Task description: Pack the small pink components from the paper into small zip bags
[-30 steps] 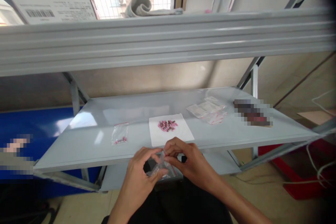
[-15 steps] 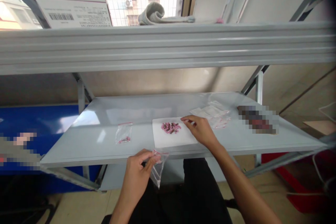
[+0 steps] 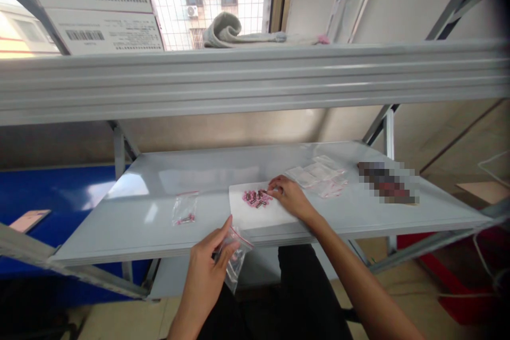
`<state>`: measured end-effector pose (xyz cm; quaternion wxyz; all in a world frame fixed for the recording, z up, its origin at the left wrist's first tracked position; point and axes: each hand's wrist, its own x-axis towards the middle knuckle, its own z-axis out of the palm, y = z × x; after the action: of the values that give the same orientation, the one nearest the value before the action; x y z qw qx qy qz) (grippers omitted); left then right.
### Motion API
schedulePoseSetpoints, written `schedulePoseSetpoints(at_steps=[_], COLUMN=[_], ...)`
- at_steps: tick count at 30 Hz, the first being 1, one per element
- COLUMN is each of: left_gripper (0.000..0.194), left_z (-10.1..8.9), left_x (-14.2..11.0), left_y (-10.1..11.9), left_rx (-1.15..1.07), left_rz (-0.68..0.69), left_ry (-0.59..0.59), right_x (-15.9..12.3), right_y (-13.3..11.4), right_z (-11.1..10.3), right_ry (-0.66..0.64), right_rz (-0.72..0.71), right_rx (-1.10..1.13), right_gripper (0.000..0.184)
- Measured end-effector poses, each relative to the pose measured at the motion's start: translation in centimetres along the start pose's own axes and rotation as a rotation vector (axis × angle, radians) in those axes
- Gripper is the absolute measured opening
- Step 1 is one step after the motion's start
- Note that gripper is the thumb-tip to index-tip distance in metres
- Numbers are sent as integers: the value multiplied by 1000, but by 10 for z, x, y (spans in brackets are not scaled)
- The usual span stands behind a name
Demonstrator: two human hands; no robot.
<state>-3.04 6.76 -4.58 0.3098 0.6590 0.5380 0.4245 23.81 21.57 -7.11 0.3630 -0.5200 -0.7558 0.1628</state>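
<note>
My left hand [image 3: 211, 257] pinches a small clear zip bag [image 3: 236, 265] with a red seal line, held in front of the table's front edge. On a white sheet [image 3: 243, 218] lies a pile of small pink-and-dark cylindrical pieces [image 3: 255, 198]. At the pile's right edge, my right hand [image 3: 292, 196] has its thumb and fingertips closed on one small piece, partly hidden by the fingers. Left of the sheet, another clear zip bag [image 3: 185, 208] lies flat with a few similar pieces inside.
Several clear bags [image 3: 319, 172] lie in a heap behind my right hand. A blurred-out object [image 3: 386, 183] rests farther right. Above the table runs a grey shelf edge [image 3: 255, 82], bearing white boxes [image 3: 95, 5], a folded grey cloth [image 3: 227, 32] and a clear bottle [image 3: 350, 10].
My right hand has moved left to the edge of the pile. My left hand has shifted slightly and the bag in it has turned. The view has tilted a little.
</note>
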Motion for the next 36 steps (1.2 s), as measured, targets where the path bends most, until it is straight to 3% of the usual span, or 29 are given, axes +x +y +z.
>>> schedulePoseSetpoints(at_steps=[3, 7, 14, 19, 24, 30, 34, 36], left_gripper=[47, 44, 44, 45, 45, 47, 48, 47], left_z=[-1, 6, 23, 24, 23, 20, 21, 25], left_x=[-1, 2, 10, 11, 8, 7, 6, 4], left_y=[2, -2, -16, -17, -14, -11, -9, -8], left_rx=[33, 47, 125, 77, 32, -54, -67, -63], left_rz=[30, 88, 88, 59, 13, -68, -95, -88], left_ry=[31, 32, 112, 73, 58, 68, 84, 91], right_x=[-5, -20, -43, -38, -24, -24, -35, -45], right_y=[-10, -29, -22, -26, -32, -29, -55, -73], right_z=[-5, -7, -3, 0, 17, 25, 14, 6], right_ry=[85, 92, 245, 149, 63, 128, 214, 134], right_rz=[-71, -185, -70, -92, -34, -31, -159, -251], right_rx=[121, 149, 45, 33, -17, -1, 182, 302], right_gripper=[13, 15, 19, 14, 11, 9, 13, 11])
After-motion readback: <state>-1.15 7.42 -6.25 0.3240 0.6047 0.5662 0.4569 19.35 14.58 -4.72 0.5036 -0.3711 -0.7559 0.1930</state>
